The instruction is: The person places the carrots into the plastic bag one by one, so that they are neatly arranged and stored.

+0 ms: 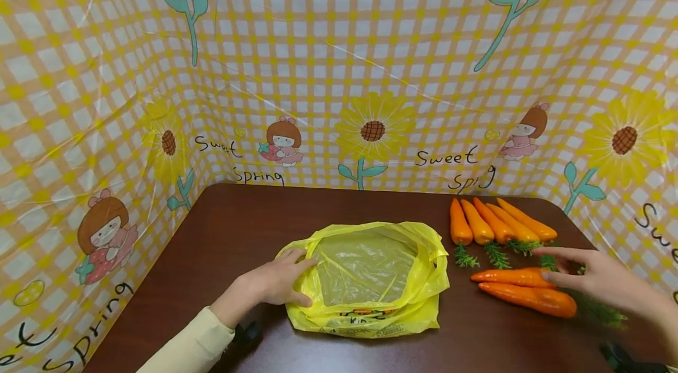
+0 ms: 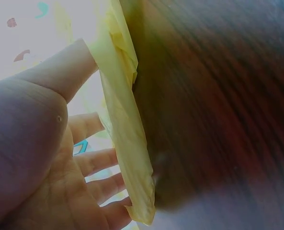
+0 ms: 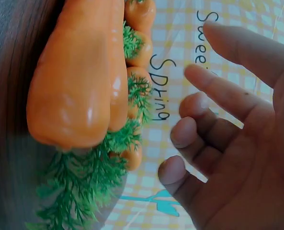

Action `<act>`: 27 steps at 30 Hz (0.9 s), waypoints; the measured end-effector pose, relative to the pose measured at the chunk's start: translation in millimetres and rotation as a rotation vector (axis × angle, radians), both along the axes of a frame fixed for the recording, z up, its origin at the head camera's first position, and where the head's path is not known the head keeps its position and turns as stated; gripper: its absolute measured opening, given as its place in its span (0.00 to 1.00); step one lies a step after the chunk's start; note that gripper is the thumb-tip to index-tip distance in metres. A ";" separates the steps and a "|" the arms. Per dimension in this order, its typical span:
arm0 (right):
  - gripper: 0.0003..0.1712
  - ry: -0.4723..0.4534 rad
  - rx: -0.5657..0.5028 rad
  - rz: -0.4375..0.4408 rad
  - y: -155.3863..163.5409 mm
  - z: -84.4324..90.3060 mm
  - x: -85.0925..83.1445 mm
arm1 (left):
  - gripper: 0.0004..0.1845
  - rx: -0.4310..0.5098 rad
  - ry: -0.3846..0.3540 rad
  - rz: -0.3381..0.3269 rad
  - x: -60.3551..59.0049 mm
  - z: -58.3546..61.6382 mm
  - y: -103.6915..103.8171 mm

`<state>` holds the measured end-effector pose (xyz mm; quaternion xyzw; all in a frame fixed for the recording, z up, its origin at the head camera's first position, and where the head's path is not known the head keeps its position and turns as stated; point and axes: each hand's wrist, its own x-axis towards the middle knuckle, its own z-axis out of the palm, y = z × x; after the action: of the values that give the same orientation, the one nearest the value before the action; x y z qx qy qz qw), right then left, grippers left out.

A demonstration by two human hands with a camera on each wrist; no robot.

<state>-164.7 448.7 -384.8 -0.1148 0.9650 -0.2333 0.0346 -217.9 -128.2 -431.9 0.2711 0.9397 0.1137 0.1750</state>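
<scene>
A checked, sunflower-printed cloth (image 1: 318,67) walls in a dark brown table (image 1: 228,220). On its near half a yellow plastic bag (image 1: 318,320) sits with its mouth spread upward; only creased film shows inside, with no carrot to be seen in it. The left hand (image 1: 279,279) is at the bag's left rim, its fingers fairly straight against the film, not closed into a fist.

The right hand (image 1: 601,279) is much the nearer to the carrots. Its fingers are relaxed and parted, holding nothing, and hang over the thick ends of two carrots lying side by side: a front carrot (image 1: 535,299) and a rear carrot (image 1: 511,277). From the fingers, both lie downward and to the left, long axes running roughly sideways, tips toward the bag. Five more carrots (image 1: 495,222) stand in a row behind, tips pointing to the back. Green leafy tops (image 3: 72,182) spread from the thick ends; the right-wrist view shows the fingers apart from the carrots.
</scene>
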 end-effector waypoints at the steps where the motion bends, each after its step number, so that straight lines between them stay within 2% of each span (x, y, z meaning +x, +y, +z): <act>1: 0.27 -0.028 -0.011 0.005 2.1 -1.8 0.3 | 0.46 0.001 -0.001 -0.002 0.5 -0.1 -0.7; 3: 0.27 -0.063 -0.028 0.011 6.5 -5.8 1.7 | 0.46 0.006 -0.002 -0.007 1.5 0.8 -1.2; 8: 0.24 -0.070 -0.041 0.032 19.2 -19.9 5.8 | 0.45 -0.002 -0.003 -0.021 1.5 0.9 0.8; 12: 0.26 -0.144 -0.072 0.059 26.7 -28.0 5.6 | 0.46 -0.023 -0.006 -0.025 2.1 0.3 0.3; 15: 0.27 -0.168 -0.096 0.057 29.7 -28.8 2.9 | 0.45 -0.022 -0.004 -0.021 2.1 0.5 -0.4; 22: 0.31 -0.204 -0.002 0.036 32.4 -24.5 -1.2 | 0.45 -0.017 0.006 -0.020 -0.3 -1.9 -0.9; 27: 0.33 -0.250 -0.006 0.010 28.9 -22.9 -2.6 | 0.46 -0.021 0.013 -0.021 -2.1 -3.6 -1.8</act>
<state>-167.2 477.6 -407.7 -0.0897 0.9519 -0.2485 0.1552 -220.0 -129.9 -435.4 0.2797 0.9391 0.1001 0.1728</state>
